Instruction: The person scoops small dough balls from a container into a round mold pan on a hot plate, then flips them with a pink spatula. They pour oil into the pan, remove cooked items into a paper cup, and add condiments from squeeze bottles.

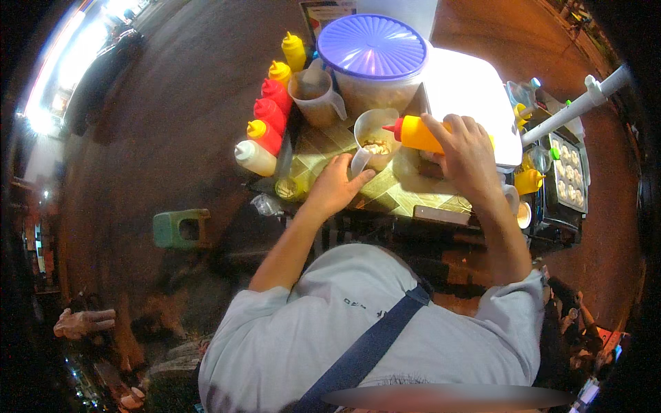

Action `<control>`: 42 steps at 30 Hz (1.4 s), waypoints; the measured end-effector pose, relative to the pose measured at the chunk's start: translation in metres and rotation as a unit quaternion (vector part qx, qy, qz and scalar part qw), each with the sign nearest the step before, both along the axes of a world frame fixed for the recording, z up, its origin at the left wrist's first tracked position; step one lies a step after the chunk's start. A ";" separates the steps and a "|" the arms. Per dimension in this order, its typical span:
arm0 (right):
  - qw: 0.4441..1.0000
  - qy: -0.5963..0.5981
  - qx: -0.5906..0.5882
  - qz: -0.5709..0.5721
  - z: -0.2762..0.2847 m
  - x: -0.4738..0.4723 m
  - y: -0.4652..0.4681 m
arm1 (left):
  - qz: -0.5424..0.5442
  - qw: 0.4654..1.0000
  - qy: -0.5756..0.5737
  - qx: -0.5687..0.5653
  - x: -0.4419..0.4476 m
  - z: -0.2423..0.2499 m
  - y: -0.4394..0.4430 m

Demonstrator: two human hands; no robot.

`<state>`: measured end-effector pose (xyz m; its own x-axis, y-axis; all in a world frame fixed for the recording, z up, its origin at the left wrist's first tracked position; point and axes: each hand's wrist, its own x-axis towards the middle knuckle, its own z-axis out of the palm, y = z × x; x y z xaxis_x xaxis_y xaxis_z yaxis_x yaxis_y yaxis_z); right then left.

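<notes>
My left hand [336, 185] grips a translucent plastic jug [383, 123] by its handle, thumb on the near side. Pale chunks of food [376, 147] with some brown sauce lie at the bottom of the jug. In my right hand [467, 152] is a yellow squeeze bottle [416, 134] with a red nozzle cap. The bottle is held on its side, nozzle pointing left over the jug's opening. Whether anything flows from the nozzle cannot be made out.
Behind stand a tub with a purple lid [373, 46] and a second jug [313, 95]. Several squeeze bottles [268, 114] line the left edge. A bright white box [472, 98] stands right, beyond it a pan of round items [569, 173] and a slanting pole [573, 108]. A green stool [168, 228] stands left.
</notes>
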<state>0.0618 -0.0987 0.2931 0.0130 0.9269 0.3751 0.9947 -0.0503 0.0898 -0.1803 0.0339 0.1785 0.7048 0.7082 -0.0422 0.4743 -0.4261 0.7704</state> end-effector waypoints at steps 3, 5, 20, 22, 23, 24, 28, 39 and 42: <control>0.990 -0.131 -0.015 0.046 0.014 -0.001 0.020 | 0.010 0.999 -0.044 0.017 0.011 -0.019 -0.008; 0.988 -0.125 -0.012 0.092 0.015 -0.005 0.031 | 0.007 0.988 -0.142 -0.054 0.011 -0.025 -0.016; 0.949 -0.299 -0.034 0.097 0.001 -0.007 0.045 | -0.020 0.977 -0.109 0.182 0.010 -0.022 -0.028; 0.939 -0.330 -0.032 0.095 0.000 -0.008 0.046 | -0.027 0.980 -0.108 0.164 0.013 -0.021 -0.027; 0.942 -0.319 -0.043 0.094 -0.001 -0.008 0.046 | -0.028 0.981 -0.110 0.156 0.014 -0.021 -0.026; 0.945 -0.309 -0.054 0.095 -0.001 -0.008 0.047 | -0.028 0.982 -0.112 0.148 0.015 -0.021 -0.026; 0.950 -0.282 -0.097 0.090 0.000 -0.007 0.049 | -0.015 0.987 -0.096 0.128 0.016 -0.020 -0.026; 0.951 -0.285 -0.037 0.113 0.001 -0.002 0.047 | -0.003 0.993 -0.107 0.039 0.009 -0.030 -0.009; 0.966 -0.233 -0.060 0.096 0.000 0.000 0.048 | -0.019 0.995 -0.054 0.086 0.006 -0.030 -0.004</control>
